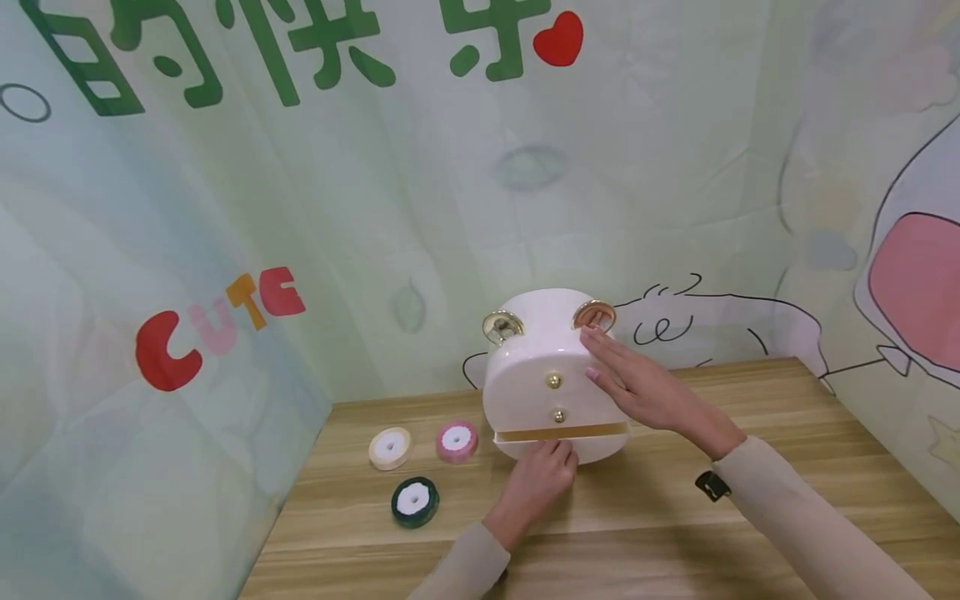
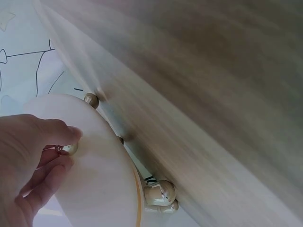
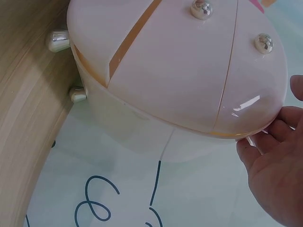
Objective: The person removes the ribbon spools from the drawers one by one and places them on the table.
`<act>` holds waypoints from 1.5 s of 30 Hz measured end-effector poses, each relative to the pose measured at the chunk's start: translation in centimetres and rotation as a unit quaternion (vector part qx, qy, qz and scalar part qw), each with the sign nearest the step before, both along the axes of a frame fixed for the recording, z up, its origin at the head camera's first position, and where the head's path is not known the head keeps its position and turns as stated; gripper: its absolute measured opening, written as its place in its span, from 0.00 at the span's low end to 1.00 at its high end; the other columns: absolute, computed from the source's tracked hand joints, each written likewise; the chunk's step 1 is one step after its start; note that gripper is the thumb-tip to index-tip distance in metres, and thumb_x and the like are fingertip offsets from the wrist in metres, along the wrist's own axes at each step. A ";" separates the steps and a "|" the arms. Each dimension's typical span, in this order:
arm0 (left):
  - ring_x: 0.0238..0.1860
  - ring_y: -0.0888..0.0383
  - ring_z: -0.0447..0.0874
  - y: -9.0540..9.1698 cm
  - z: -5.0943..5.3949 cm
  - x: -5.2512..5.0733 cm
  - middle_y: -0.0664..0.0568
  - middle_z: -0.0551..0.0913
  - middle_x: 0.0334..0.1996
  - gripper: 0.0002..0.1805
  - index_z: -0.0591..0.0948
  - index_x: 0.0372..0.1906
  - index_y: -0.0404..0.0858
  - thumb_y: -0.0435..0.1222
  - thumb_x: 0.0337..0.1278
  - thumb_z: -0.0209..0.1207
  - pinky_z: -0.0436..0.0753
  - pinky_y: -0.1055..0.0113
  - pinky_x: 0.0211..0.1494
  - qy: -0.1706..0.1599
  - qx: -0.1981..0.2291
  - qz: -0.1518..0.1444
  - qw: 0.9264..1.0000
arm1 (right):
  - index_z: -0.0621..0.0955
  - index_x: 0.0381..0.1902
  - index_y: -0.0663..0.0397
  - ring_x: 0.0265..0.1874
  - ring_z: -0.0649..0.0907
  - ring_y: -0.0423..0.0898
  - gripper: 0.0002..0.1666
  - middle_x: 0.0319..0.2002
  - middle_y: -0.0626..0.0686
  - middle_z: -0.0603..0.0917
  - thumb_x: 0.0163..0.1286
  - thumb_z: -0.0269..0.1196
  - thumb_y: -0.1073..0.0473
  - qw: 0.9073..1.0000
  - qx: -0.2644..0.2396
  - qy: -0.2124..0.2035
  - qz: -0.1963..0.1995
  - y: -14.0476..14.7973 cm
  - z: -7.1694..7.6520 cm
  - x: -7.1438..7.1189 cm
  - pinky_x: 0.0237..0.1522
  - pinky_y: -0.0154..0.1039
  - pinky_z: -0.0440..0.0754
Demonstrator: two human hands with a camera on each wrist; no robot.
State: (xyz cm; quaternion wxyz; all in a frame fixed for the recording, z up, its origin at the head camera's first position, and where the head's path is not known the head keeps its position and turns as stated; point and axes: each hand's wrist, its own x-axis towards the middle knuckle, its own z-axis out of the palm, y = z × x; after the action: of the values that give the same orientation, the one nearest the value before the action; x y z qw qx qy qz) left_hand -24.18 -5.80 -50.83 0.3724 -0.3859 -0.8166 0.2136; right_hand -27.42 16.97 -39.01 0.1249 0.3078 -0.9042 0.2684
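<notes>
A glossy white rounded drawer box (image 1: pixel 521 383) with gold knobs and two gold-rimmed, ear-like rings stands on the table. Its bottom drawer (image 1: pixel 603 447) is pulled out a little, leaving a gap above the front. My left hand (image 1: pixel 543 475) pinches the gold knob (image 2: pixel 71 149) of that drawer between thumb and fingers. Higher up, my right hand (image 1: pixel 637 385) rests on the box's upper right side, fingers fairly straight, below the right ring (image 1: pixel 595 315). In the right wrist view, the fingertips of this hand touch the box's rounded edge. Both upper drawers look closed.
Left of the box lie three ribbon spools: cream (image 1: pixel 377 450), pink (image 1: pixel 448 454) and dark green (image 1: pixel 415 521). The wood-grain table (image 1: pixel 645 533) meets a printed cloth backdrop (image 1: pixel 420 250) behind and at both sides. Gold feet (image 2: pixel 159 194) hold the box up.
</notes>
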 end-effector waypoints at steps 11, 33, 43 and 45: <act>0.41 0.63 0.86 0.0 0.0 -0.4 0.59 0.87 0.39 0.06 0.91 0.42 0.47 0.36 0.63 0.68 0.84 0.72 0.45 -0.001 0.002 0.004 1.000 | 0.62 0.82 0.56 0.82 0.64 0.61 0.35 0.83 0.59 0.60 0.85 0.51 0.48 1.000 0.004 0.013 0.003 -0.2 0.2 -0.1 0.78 0.62 0.65; 0.44 0.62 0.83 0.0 -0.2 -2.0 0.58 0.86 0.41 0.05 0.90 0.43 0.47 0.38 0.66 0.66 0.81 0.72 0.49 0.014 0.013 0.022 1.000 | 0.62 0.82 0.54 0.82 0.63 0.58 0.36 0.84 0.56 0.60 0.85 0.51 0.46 1.000 0.009 0.001 0.001 -0.4 0.3 -0.1 0.80 0.60 0.64; 0.44 0.62 0.83 -0.1 -0.4 -2.1 0.58 0.86 0.42 0.06 0.90 0.43 0.46 0.37 0.64 0.68 0.81 0.73 0.52 -0.011 0.033 0.014 0.999 | 0.63 0.82 0.55 0.82 0.63 0.59 0.35 0.84 0.57 0.59 0.84 0.53 0.47 1.000 0.001 0.004 -0.002 -0.2 0.1 -0.1 0.79 0.61 0.65; 0.45 0.62 0.82 -0.2 -0.3 -1.9 0.58 0.85 0.42 0.06 0.89 0.43 0.47 0.36 0.63 0.69 0.81 0.72 0.53 -0.030 0.044 0.009 0.999 | 0.64 0.81 0.56 0.81 0.65 0.60 0.35 0.83 0.58 0.61 0.84 0.53 0.48 1.000 -0.007 0.012 -0.002 -0.1 -0.1 -0.1 0.78 0.61 0.66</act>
State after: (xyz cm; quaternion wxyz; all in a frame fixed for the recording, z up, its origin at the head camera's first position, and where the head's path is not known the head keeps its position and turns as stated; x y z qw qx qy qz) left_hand -26.13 -6.00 -51.13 0.3623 -0.3675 -0.8397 0.1688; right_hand -27.54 16.84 -39.09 0.1382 0.3083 -0.9013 0.2712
